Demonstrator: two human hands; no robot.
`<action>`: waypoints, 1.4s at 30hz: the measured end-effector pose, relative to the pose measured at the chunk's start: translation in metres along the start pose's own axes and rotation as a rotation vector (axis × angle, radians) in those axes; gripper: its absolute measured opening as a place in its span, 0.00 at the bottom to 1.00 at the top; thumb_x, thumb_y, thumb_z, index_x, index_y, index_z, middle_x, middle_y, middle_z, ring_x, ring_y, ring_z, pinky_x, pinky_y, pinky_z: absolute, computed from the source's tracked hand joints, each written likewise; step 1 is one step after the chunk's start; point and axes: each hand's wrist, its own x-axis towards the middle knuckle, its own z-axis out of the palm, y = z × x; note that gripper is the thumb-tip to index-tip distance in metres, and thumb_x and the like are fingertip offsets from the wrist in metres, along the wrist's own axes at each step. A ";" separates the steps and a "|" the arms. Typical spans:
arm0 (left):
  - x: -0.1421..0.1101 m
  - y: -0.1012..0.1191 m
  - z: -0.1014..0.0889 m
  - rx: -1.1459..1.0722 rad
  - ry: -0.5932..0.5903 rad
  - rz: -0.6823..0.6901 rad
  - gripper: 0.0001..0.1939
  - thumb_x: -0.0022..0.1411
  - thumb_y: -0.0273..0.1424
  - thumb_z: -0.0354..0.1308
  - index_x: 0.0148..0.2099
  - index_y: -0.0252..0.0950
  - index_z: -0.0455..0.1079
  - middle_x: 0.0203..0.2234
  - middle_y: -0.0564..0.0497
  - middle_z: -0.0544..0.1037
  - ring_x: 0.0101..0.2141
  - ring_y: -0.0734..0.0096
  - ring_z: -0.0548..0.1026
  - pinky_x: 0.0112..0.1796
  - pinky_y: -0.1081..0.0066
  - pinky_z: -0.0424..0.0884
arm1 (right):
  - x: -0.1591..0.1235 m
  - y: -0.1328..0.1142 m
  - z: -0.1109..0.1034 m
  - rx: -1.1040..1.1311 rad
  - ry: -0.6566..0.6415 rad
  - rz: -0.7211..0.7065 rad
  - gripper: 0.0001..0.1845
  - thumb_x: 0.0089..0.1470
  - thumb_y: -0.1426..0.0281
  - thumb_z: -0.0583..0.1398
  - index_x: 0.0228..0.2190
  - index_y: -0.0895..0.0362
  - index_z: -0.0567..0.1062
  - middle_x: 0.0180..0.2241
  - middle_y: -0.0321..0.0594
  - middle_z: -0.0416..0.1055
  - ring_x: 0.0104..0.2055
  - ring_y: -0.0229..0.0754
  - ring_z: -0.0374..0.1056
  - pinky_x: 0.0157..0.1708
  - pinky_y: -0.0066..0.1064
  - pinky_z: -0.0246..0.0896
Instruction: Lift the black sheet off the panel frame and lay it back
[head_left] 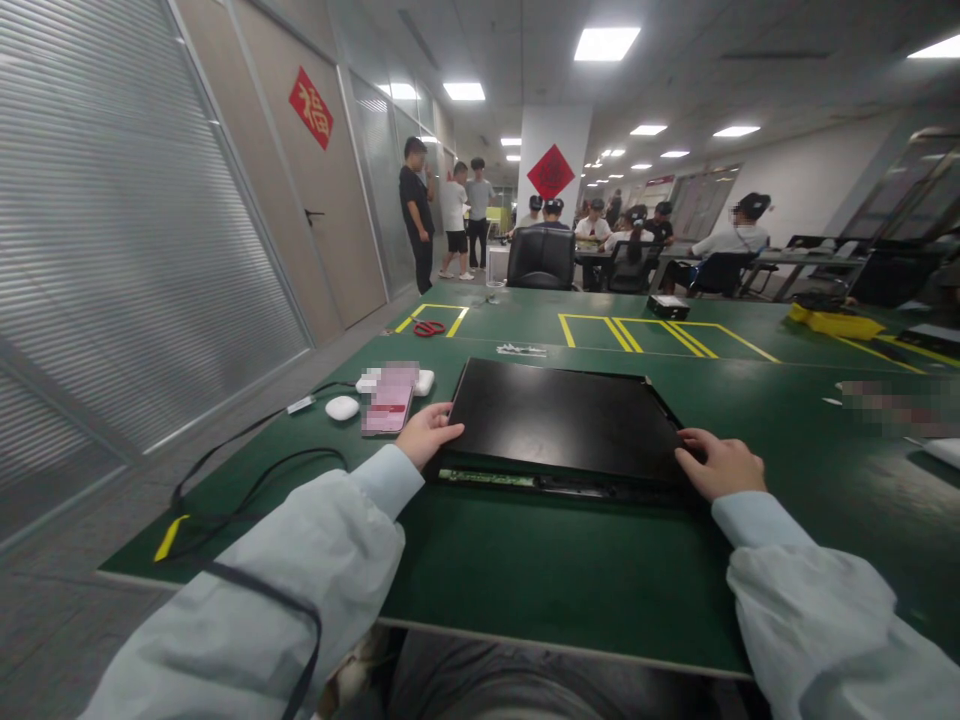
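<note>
A black display panel lies over a dark frame on the green table. Along the near side of that frame, a strip of green circuit board shows below the panel's edge. My left hand grips the panel's left edge, thumb on top and fingers at the side. At the opposite edge, my right hand holds the panel with its thumb near the corner; the fingertips underneath are hidden. Both hands are closed on the panel.
Left of the panel are a pink-screened phone, a white rounded case and black cables. Red scissors, a small black box and a yellow item lie farther back. Several people sit or stand beyond the table.
</note>
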 end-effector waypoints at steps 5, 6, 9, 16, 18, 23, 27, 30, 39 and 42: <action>0.001 0.001 0.001 0.037 -0.025 0.003 0.32 0.39 0.26 0.81 0.47 0.34 0.73 0.26 0.54 0.84 0.30 0.64 0.84 0.40 0.65 0.79 | -0.004 -0.011 -0.007 -0.119 -0.040 -0.034 0.24 0.57 0.57 0.58 0.51 0.48 0.82 0.46 0.44 0.83 0.52 0.58 0.71 0.52 0.52 0.63; 0.001 0.000 0.001 0.044 -0.027 0.007 0.32 0.39 0.26 0.81 0.47 0.34 0.73 0.26 0.54 0.84 0.30 0.63 0.84 0.39 0.64 0.79 | -0.004 -0.012 -0.009 -0.129 -0.043 -0.040 0.25 0.57 0.57 0.58 0.52 0.48 0.82 0.46 0.43 0.83 0.52 0.57 0.71 0.52 0.51 0.62; 0.001 0.000 0.001 0.063 -0.027 0.028 0.32 0.39 0.29 0.81 0.47 0.35 0.72 0.26 0.55 0.84 0.29 0.65 0.83 0.38 0.65 0.78 | -0.005 -0.015 -0.011 -0.144 -0.041 -0.051 0.25 0.58 0.56 0.57 0.52 0.48 0.82 0.45 0.44 0.82 0.52 0.57 0.70 0.53 0.51 0.60; 0.000 -0.001 0.000 0.100 -0.029 0.048 0.33 0.39 0.32 0.80 0.47 0.35 0.72 0.25 0.55 0.82 0.29 0.65 0.82 0.36 0.66 0.77 | -0.006 -0.019 -0.012 -0.133 -0.056 -0.015 0.26 0.58 0.55 0.55 0.52 0.48 0.82 0.48 0.45 0.82 0.55 0.60 0.67 0.54 0.54 0.56; 0.001 -0.002 0.000 0.120 -0.028 0.049 0.33 0.39 0.32 0.80 0.48 0.35 0.72 0.25 0.55 0.82 0.29 0.64 0.82 0.37 0.65 0.77 | -0.005 -0.019 -0.011 -0.127 -0.069 -0.004 0.27 0.58 0.54 0.55 0.53 0.48 0.82 0.49 0.45 0.82 0.56 0.61 0.67 0.54 0.54 0.57; 0.002 -0.005 -0.002 0.156 -0.016 0.062 0.34 0.39 0.34 0.79 0.49 0.35 0.73 0.24 0.57 0.80 0.29 0.64 0.82 0.38 0.63 0.76 | -0.003 -0.016 -0.008 -0.118 -0.072 -0.006 0.25 0.58 0.55 0.56 0.52 0.47 0.82 0.50 0.46 0.82 0.56 0.61 0.68 0.53 0.54 0.58; 0.002 -0.004 -0.002 0.167 -0.004 0.069 0.36 0.38 0.37 0.80 0.50 0.34 0.74 0.24 0.57 0.79 0.31 0.62 0.82 0.42 0.60 0.77 | -0.001 -0.013 -0.006 -0.080 -0.062 0.016 0.25 0.57 0.55 0.56 0.50 0.47 0.82 0.47 0.44 0.82 0.55 0.59 0.70 0.52 0.54 0.59; 0.002 -0.001 -0.001 0.164 0.000 0.094 0.38 0.37 0.40 0.80 0.51 0.34 0.75 0.30 0.52 0.82 0.39 0.55 0.84 0.51 0.53 0.76 | 0.001 -0.010 -0.006 -0.026 -0.046 0.053 0.24 0.56 0.55 0.56 0.49 0.47 0.83 0.46 0.42 0.83 0.54 0.59 0.72 0.52 0.53 0.60; 0.008 0.002 -0.014 0.492 0.100 0.198 0.34 0.37 0.50 0.77 0.45 0.35 0.82 0.63 0.35 0.72 0.67 0.36 0.68 0.65 0.46 0.65 | 0.004 -0.006 -0.008 0.011 -0.076 0.091 0.24 0.55 0.55 0.57 0.47 0.47 0.83 0.46 0.40 0.84 0.56 0.59 0.73 0.54 0.53 0.63; 0.012 -0.006 -0.017 0.561 0.088 0.156 0.35 0.36 0.51 0.76 0.45 0.36 0.81 0.64 0.35 0.70 0.66 0.36 0.68 0.65 0.45 0.64 | 0.004 -0.006 -0.007 0.011 -0.077 0.089 0.23 0.55 0.56 0.57 0.47 0.47 0.84 0.45 0.40 0.84 0.55 0.58 0.73 0.54 0.53 0.64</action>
